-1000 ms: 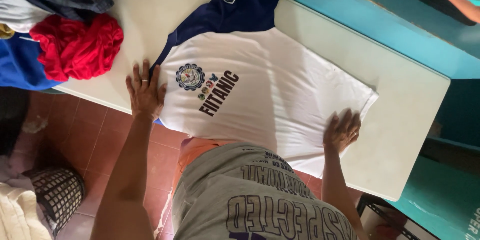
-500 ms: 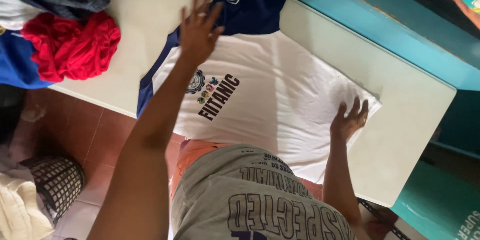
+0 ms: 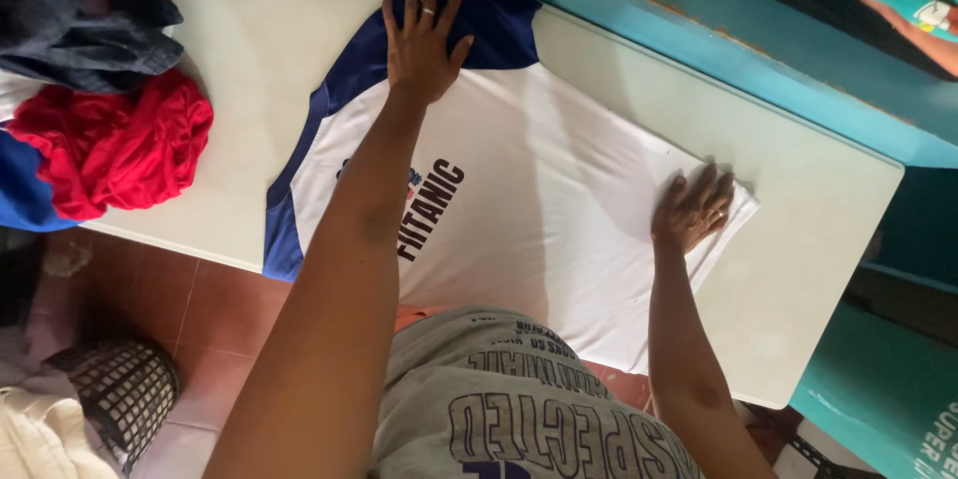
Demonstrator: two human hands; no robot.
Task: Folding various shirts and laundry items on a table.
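The left hand (image 3: 424,40) lies flat with its fingers spread, palm down on the navy shoulder part of a white and navy T-shirt (image 3: 539,200), near the collar at the far edge of the cloth. It grips nothing; it only presses on the fabric, and a ring shows on one finger. The right hand (image 3: 691,208) is also open and flat, fingers slightly fanned, resting on the white hem end of the same shirt close to its right edge; it is a little blurred, and it holds nothing either.

The T-shirt is spread across the middle of a pale worktop (image 3: 828,239), its chest print facing up and partly hidden under the left forearm, its near edge hanging just over the worktop's front rim. At the left end of the worktop, well apart from the shirt, sits a crumpled red garment (image 3: 115,145), with a heap of dark clothes (image 3: 95,15) behind it and a blue cloth (image 3: 25,190) beside it. Down on the red tiled floor (image 3: 220,304) at the lower left stands a dark mesh basket (image 3: 125,389).
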